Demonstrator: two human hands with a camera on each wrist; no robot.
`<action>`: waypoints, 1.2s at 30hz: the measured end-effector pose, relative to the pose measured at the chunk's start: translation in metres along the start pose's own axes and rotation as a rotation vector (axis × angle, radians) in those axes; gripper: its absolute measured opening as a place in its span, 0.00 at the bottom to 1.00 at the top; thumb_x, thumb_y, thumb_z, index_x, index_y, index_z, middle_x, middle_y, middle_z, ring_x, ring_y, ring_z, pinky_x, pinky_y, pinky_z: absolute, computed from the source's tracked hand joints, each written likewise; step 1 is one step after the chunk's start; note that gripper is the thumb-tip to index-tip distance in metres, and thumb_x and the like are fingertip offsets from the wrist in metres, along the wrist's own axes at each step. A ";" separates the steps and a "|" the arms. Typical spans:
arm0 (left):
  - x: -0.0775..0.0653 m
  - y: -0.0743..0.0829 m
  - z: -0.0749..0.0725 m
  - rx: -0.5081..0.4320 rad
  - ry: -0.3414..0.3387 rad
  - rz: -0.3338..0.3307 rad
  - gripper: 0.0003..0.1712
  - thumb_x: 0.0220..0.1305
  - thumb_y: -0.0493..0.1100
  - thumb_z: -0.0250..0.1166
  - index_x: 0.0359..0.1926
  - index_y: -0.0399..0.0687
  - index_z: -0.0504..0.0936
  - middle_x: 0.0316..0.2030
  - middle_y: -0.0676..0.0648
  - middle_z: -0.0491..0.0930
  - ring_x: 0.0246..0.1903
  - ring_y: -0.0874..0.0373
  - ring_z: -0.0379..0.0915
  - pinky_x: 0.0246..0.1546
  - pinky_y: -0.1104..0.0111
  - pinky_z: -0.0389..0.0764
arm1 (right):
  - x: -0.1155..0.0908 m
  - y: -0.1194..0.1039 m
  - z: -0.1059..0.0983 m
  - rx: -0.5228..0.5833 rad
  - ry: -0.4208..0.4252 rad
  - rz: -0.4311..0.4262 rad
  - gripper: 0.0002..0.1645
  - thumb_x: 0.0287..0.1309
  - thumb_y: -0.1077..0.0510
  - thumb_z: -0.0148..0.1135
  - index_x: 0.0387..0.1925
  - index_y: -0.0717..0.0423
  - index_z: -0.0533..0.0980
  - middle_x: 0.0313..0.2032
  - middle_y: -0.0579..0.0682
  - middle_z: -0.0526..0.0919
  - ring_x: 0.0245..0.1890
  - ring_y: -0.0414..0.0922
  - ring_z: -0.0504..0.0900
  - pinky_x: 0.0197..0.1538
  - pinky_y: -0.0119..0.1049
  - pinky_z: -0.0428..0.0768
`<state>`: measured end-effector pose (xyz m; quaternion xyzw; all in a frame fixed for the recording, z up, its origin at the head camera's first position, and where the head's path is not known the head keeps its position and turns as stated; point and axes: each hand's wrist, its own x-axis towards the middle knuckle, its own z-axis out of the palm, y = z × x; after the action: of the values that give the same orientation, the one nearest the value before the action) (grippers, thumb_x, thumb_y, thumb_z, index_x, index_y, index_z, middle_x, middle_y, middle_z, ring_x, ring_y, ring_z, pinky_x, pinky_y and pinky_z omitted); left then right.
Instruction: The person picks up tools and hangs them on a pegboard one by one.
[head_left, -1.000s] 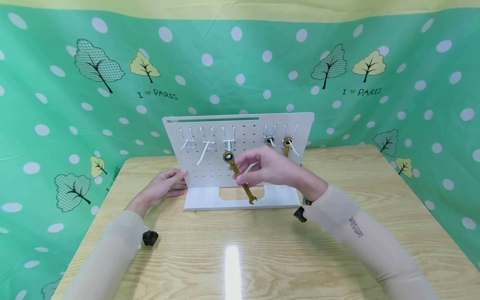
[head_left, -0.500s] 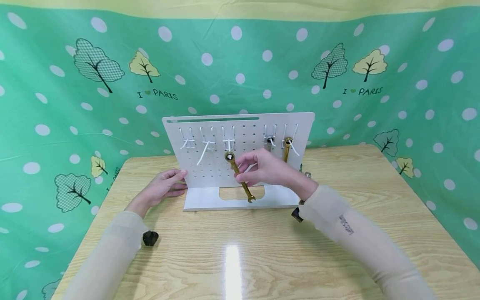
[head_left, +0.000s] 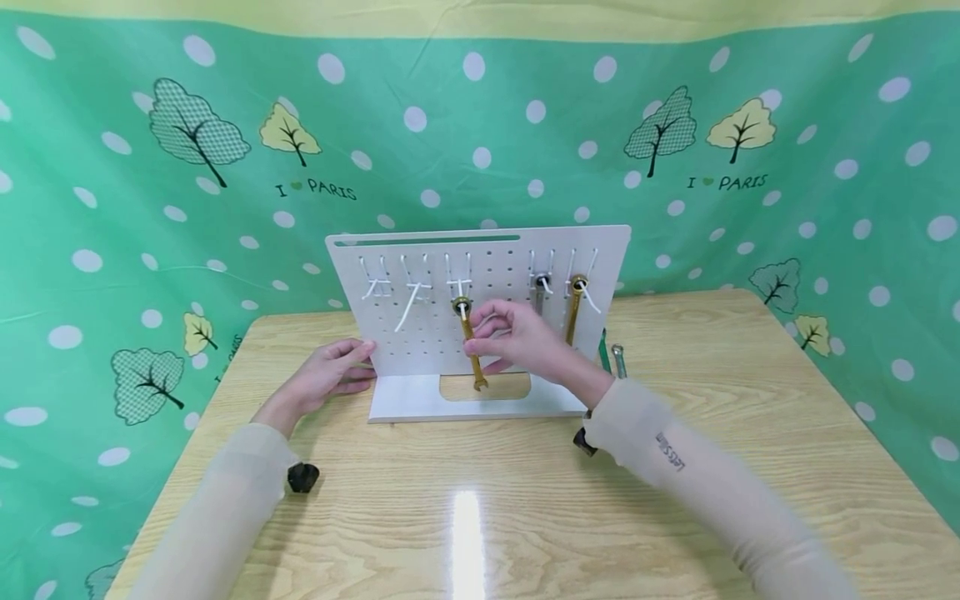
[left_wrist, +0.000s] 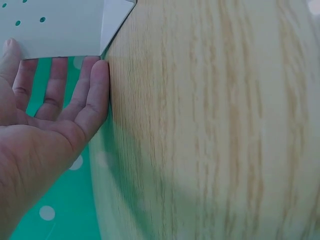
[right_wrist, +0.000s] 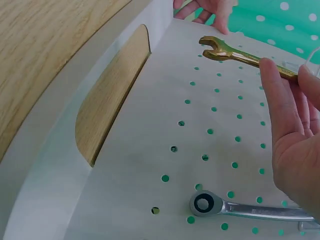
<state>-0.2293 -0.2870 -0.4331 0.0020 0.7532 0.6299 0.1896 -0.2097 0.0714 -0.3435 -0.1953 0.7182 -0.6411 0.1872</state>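
Note:
In the head view my right hand [head_left: 521, 337] pinches a gold ratchet combination wrench [head_left: 473, 354] by its shaft, between thumb and fingers. Its ring end is at the third white hook [head_left: 459, 287] from the left, and the prong shows inside the ring. The wrench's open end [right_wrist: 216, 49] points down toward the stand's base. My left hand [head_left: 333, 367] grips the left edge of the white pegboard [head_left: 412, 342], thumb on the front and fingers behind, as the left wrist view also shows.
On the right-hand hooks hang a silver wrench [head_left: 539, 302] and another gold wrench [head_left: 574, 312]. Two bare hooks [head_left: 408, 304] stand at the left. Behind the board's right side, a green-handled tool [head_left: 604, 350] and a silver tool [head_left: 618, 360] lie on the wooden table [head_left: 420, 517].
My right hand has moved slightly toward the board, and the wrench hangs more upright with its ring now around the hook's prong. My left hand has stayed on the board's edge.

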 end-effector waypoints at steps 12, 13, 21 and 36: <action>-0.001 0.001 0.002 0.006 -0.002 0.004 0.27 0.74 0.59 0.60 0.56 0.40 0.76 0.55 0.38 0.77 0.56 0.44 0.78 0.58 0.54 0.81 | 0.012 0.009 0.004 0.012 0.036 -0.005 0.11 0.63 0.66 0.69 0.44 0.62 0.76 0.37 0.56 0.81 0.41 0.50 0.85 0.42 0.55 0.88; -0.001 0.001 0.002 0.005 -0.005 0.004 0.27 0.74 0.59 0.60 0.56 0.40 0.76 0.55 0.38 0.77 0.56 0.45 0.78 0.58 0.54 0.81 | 0.013 0.009 0.004 0.016 0.040 0.003 0.11 0.64 0.65 0.69 0.45 0.62 0.76 0.37 0.57 0.81 0.41 0.50 0.85 0.42 0.56 0.88; -0.001 0.001 0.001 0.002 0.004 0.010 0.25 0.74 0.59 0.60 0.54 0.41 0.77 0.53 0.41 0.78 0.53 0.48 0.79 0.57 0.54 0.82 | 0.024 0.012 0.003 0.012 0.049 0.038 0.11 0.65 0.61 0.69 0.46 0.62 0.78 0.40 0.58 0.84 0.43 0.50 0.85 0.45 0.55 0.88; 0.001 0.000 0.001 0.012 0.004 0.006 0.26 0.73 0.60 0.60 0.54 0.43 0.77 0.55 0.39 0.78 0.52 0.49 0.80 0.56 0.57 0.83 | 0.030 0.015 0.006 0.001 0.127 0.104 0.13 0.65 0.57 0.69 0.46 0.62 0.82 0.46 0.60 0.87 0.43 0.48 0.88 0.43 0.49 0.89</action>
<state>-0.2302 -0.2862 -0.4333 0.0044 0.7573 0.6260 0.1861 -0.2323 0.0522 -0.3591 -0.1165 0.7375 -0.6420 0.1742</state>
